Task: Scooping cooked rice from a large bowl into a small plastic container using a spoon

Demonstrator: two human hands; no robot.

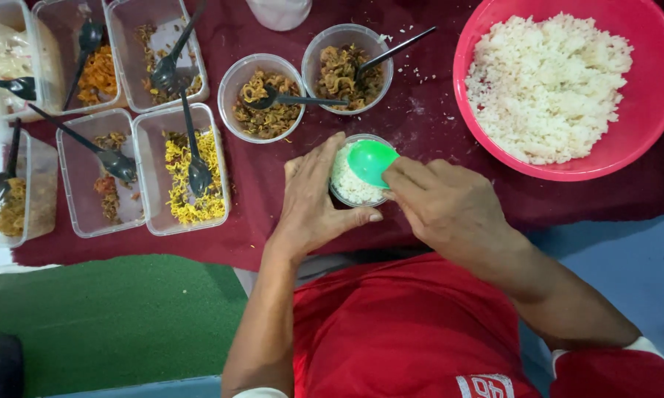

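From the head camera, the left hand (313,203) curls around a small clear round cup (354,188) part-filled with white rice; its fingers lie along the cup's far-left wall and the thumb runs under the near rim, so the cup is grasped between them. The right hand (442,206) pinches a green spoon (371,161) between thumb and forefinger, the bowl of the spoon lying over the rice inside the cup, just beyond the fingertips.

Beyond the left fingers stand two clear round tubs: the nearer-left one (267,96) holds brown fried noodles or strips with a black spoon resting in it, and the one beside it (347,68) holds a similar brown mix with a black spoon handle sticking out toward the right. Beyond and to the right of the right-hand fingers sits a large pink bowl (652,110) heaped with white rice, well apart from the cup.

Left of the left hand is a cluster of clear rectangular boxes. The closest (188,169) holds yellow shreds and a black spoon; the next (100,173) has a little reddish-brown food; the ones beyond hold orange and brown bits, each with a black spoon. All rest on a dark red cloth (435,118), scattered with stray rice grains. Nothing lies between the hands and the cup.
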